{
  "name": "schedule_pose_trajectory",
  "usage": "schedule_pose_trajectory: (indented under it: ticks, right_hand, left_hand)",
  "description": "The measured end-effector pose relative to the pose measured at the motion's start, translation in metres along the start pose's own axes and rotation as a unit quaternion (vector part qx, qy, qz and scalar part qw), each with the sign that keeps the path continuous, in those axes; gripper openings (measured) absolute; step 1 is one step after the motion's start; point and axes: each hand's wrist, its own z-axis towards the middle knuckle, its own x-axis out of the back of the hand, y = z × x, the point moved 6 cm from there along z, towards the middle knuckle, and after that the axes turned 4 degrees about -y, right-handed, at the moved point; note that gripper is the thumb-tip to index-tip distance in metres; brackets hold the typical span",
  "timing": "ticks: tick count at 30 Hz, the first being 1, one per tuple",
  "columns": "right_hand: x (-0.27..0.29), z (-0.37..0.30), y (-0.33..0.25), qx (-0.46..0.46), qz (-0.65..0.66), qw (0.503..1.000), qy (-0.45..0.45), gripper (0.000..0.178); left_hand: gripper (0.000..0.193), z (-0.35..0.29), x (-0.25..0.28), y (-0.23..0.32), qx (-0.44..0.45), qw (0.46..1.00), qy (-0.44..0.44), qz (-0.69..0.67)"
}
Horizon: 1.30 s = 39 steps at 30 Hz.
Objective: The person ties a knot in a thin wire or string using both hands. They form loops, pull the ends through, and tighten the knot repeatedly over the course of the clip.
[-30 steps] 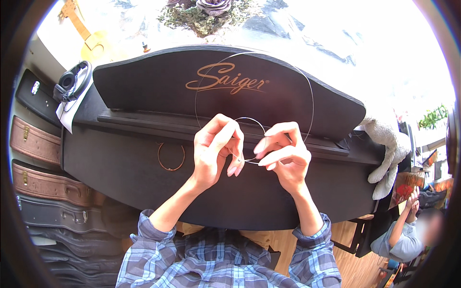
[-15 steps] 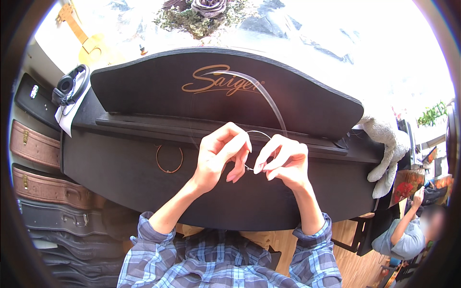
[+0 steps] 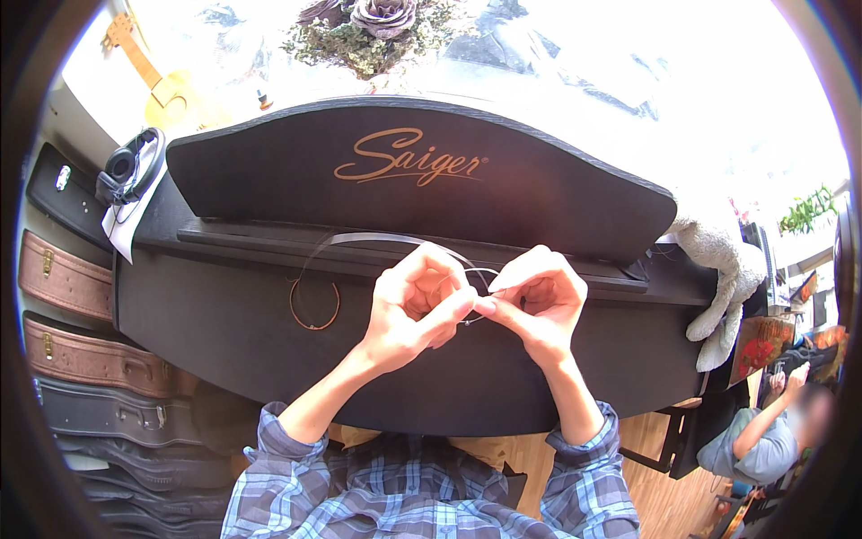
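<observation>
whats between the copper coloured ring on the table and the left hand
Just black tabletop shows in the head view between the copper coloured ring and the left hand; the thin pale strand arcs higher in the picture.

Black table, coppery wire coil on it, white paper and headphones left, pale plush right

Gold cursive lettering, one word, on black curved backboard.

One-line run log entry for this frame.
left hand: holds thin wire | right hand: holds same wire | copper-coloured ring: on black desk
</observation>
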Motion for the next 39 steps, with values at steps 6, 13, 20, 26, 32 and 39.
schedule_pose_trajectory:
  ticks: [6,13,20,26,32,39]
  right_hand:
    - [-0.004,0.000,0.001,-0.005,-0.022,0.999,-0.038,0.031]
    - [-0.008,0.003,-0.004,0.037,-0.048,0.998,-0.024,0.033]
    - [0.003,0.004,-0.008,0.038,-0.214,0.975,0.047,0.021]
    - [0.007,0.002,-0.015,0.086,-0.272,0.952,0.111,0.025]
    - [0.010,0.005,-0.007,0.005,-0.048,0.993,0.104,0.032]
    - [0.002,0.008,0.002,-0.152,-0.029,0.988,0.022,0.020]
  left_hand:
    - [0.015,0.001,0.005,0.000,0.028,0.996,0.054,0.057]
    - [0.018,0.003,0.009,0.000,0.035,0.991,0.088,0.090]
    - [0.021,0.006,0.010,0.004,0.028,0.994,0.092,0.049]
    - [0.012,0.006,0.007,0.004,0.013,0.997,0.057,-0.048]
    - [0.012,0.007,0.015,-0.004,0.070,0.994,0.061,-0.054]
    - [0.015,0.005,0.008,-0.007,0.109,0.993,0.024,0.026]
